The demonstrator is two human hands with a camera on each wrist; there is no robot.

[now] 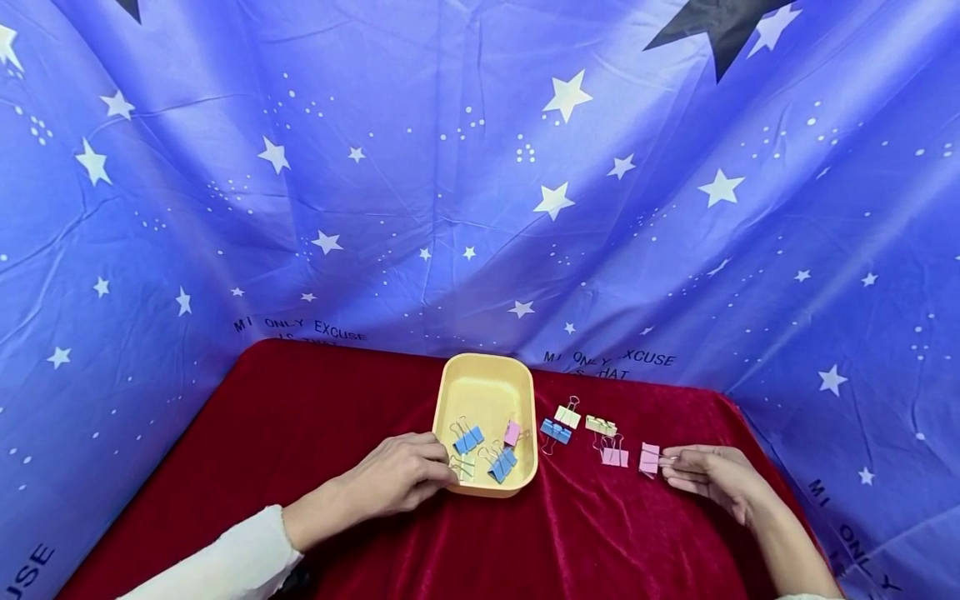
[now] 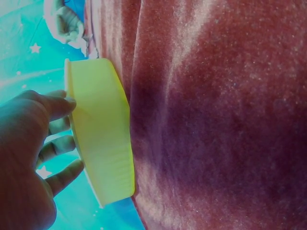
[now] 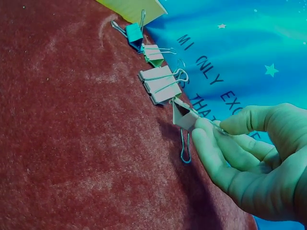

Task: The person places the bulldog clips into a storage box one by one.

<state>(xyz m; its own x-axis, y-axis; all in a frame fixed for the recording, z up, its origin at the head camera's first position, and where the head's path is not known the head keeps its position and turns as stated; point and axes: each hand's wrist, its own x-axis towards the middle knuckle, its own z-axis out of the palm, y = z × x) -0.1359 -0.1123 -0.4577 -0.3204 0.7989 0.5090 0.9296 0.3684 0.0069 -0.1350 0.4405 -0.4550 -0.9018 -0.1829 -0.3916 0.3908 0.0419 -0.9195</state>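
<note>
My right hand (image 1: 716,477) pinches a wire handle of a pink binder clip (image 1: 649,458) between thumb and fingers, at the right of the red cloth. In the right wrist view that clip (image 3: 184,115) is tilted, its other wire handle hanging down. My left hand (image 1: 401,473) holds the near left rim of a yellow rectangular container (image 1: 491,492), thumb on the outer wall and fingers over the edge. Inside lie a blue binder clip (image 1: 468,439), a second blue binder clip (image 1: 502,465), a pink one (image 1: 512,432) and a pale yellow one (image 1: 462,468).
Between container and right hand lie a cream binder clip (image 1: 567,417), a blue one (image 1: 557,431), a yellow one (image 1: 601,425) and another pink one (image 1: 615,457). Red velvet cloth (image 1: 300,417) covers the table. A blue star-printed curtain (image 1: 435,167) hangs behind and around it.
</note>
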